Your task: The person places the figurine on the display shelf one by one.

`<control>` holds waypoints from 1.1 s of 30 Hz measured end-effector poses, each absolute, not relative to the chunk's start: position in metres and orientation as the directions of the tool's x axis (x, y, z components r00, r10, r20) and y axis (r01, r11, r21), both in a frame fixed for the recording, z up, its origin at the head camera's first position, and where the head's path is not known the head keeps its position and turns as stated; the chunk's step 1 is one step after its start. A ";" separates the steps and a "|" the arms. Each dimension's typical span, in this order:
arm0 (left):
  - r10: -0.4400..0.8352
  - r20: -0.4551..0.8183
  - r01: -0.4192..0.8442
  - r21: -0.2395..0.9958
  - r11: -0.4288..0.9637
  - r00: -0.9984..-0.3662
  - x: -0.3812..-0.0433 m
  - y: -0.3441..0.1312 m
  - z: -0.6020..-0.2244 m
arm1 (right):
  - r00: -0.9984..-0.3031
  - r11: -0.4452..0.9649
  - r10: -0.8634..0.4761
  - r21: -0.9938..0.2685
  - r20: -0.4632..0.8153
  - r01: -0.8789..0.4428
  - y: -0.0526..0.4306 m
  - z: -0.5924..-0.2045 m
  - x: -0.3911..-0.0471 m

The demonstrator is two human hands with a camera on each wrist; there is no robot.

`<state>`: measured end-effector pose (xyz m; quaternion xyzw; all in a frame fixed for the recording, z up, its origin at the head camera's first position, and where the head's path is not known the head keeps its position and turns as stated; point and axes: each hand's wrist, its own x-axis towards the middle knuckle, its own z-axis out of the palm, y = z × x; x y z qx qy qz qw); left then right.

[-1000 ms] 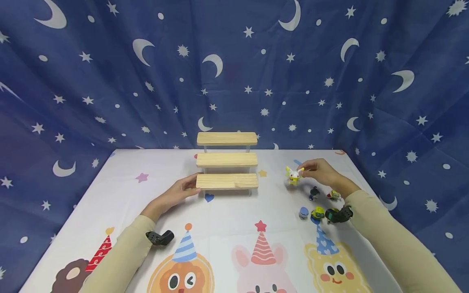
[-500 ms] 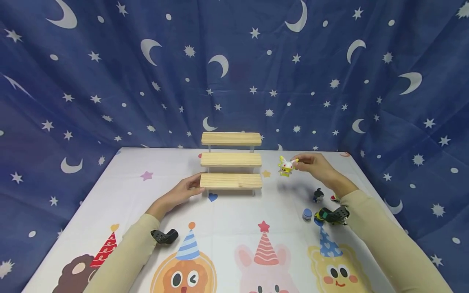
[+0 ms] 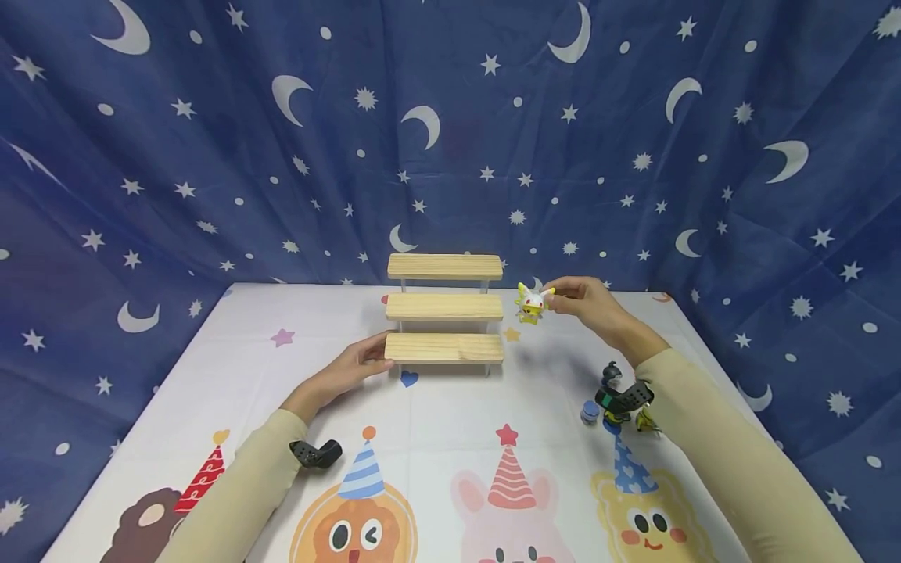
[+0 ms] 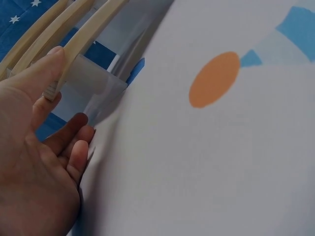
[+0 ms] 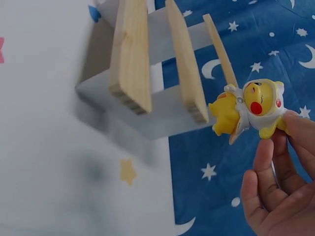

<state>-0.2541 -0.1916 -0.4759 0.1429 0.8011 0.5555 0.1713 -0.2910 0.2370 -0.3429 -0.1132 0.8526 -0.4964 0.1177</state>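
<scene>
My right hand (image 3: pixel 587 306) pinches a yellow Pikachu figurine (image 3: pixel 531 303) in a white hooded costume by its ear, holding it in the air. It hangs just right of a three-step wooden display stand (image 3: pixel 444 307) with clear side supports. In the right wrist view the figurine (image 5: pixel 248 108) lies sideways between thumb and fingertips, near the ends of the boards. My left hand (image 3: pixel 345 371) grips the left end of the lowest board (image 3: pixel 443 347). In the left wrist view the thumb (image 4: pixel 42 73) lies along that board's edge, with a finger under its end.
Several small figurines stand on the right of the table, among them a blue-topped one (image 3: pixel 590 412) and a dark-haired one (image 3: pixel 611 374); my right wrist strap (image 3: pixel 625 397) partly hides others. A blue star-and-moon curtain (image 3: pixel 457 141) hangs behind the white printed tablecloth (image 3: pixel 450 422).
My right hand has lifted the Pikachu figurine and carried it left and away from me, toward the stand. My left hand stays on the stand; the head view shifted slightly.
</scene>
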 end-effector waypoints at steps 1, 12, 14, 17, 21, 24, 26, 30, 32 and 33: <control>0.417 -0.116 0.038 0.938 0.344 -0.902 -0.254 -0.191 -0.476 | -0.945 0.478 -0.315 -0.874 -0.082 -0.084 0.235 -0.341 -0.292; 0.411 -0.117 0.039 0.935 0.353 -0.904 -0.255 -0.191 -0.476 | -0.939 0.459 -0.342 -0.878 -0.034 -0.136 0.200 -0.316 -0.301; 0.416 -0.112 0.044 0.936 0.349 -0.902 -0.255 -0.191 -0.476 | -0.938 0.455 -0.343 -0.881 -0.042 -0.127 0.194 -0.312 -0.303; 0.428 -0.105 0.052 0.939 0.341 -0.898 -0.255 -0.191 -0.475 | -0.940 0.458 -0.338 -0.881 -0.048 -0.119 0.184 -0.306 -0.307; 0.427 -0.106 0.049 0.941 0.335 -0.898 -0.255 -0.191 -0.475 | -0.946 0.434 -0.324 -0.892 -0.026 -0.124 0.171 -0.300 -0.312; 0.413 -0.125 0.028 0.938 0.344 -0.902 -0.254 -0.191 -0.476 | -0.942 0.401 -0.336 -0.905 -0.005 -0.138 0.159 -0.298 -0.316; 0.405 -0.140 0.014 0.935 0.355 -0.904 -0.252 -0.192 -0.478 | -0.940 0.393 -0.342 -0.908 -0.001 -0.142 0.152 -0.299 -0.318; 0.400 -0.136 0.018 0.933 0.358 -0.906 -0.251 -0.191 -0.480 | -0.945 0.382 -0.327 -0.915 0.001 -0.133 0.137 -0.300 -0.322; 0.400 -0.122 0.030 0.935 0.354 -0.908 -0.252 -0.191 -0.480 | -0.950 0.373 -0.313 -0.918 0.010 -0.132 0.129 -0.299 -0.325; 0.400 -0.118 0.035 0.935 0.354 -0.909 -0.253 -0.191 -0.479 | -0.951 0.364 -0.310 -0.922 0.013 -0.131 0.125 -0.299 -0.327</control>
